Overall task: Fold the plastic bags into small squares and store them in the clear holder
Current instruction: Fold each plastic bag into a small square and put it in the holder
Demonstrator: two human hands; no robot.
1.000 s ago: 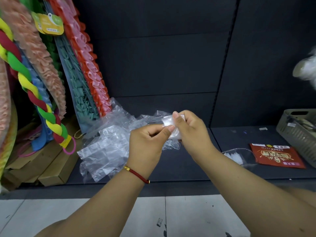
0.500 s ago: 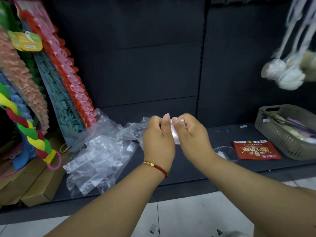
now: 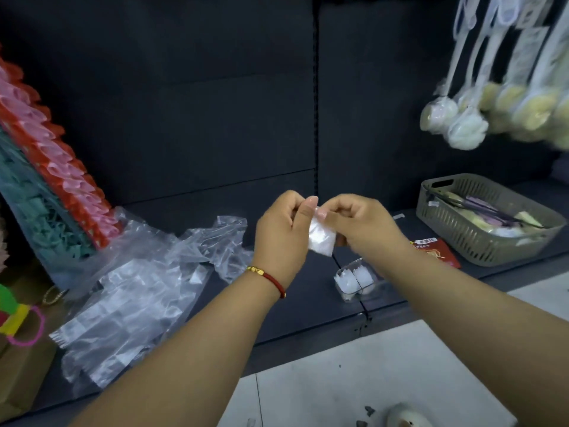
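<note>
A small folded square of clear plastic bag (image 3: 320, 237) hangs between my two hands above the dark shelf. My left hand (image 3: 281, 232) pinches its top left corner and my right hand (image 3: 361, 229) pinches the top right. Below and right of them the clear holder (image 3: 360, 280) sits on the shelf with white folded squares inside. A loose heap of unfolded clear plastic bags (image 3: 132, 291) lies on the shelf to the left.
A grey perforated basket (image 3: 483, 217) with small items stands at the right, a red packet (image 3: 437, 252) beside it. Colourful ruffled goods (image 3: 52, 186) lean at the left, bath sponges (image 3: 462, 124) hang at upper right. Cardboard boxes (image 3: 21, 374) sit at lower left.
The view has swung right, bringing the clear holder and basket further in. The folded square now hangs lower between my fingers, pinched at its top by both hands.
</note>
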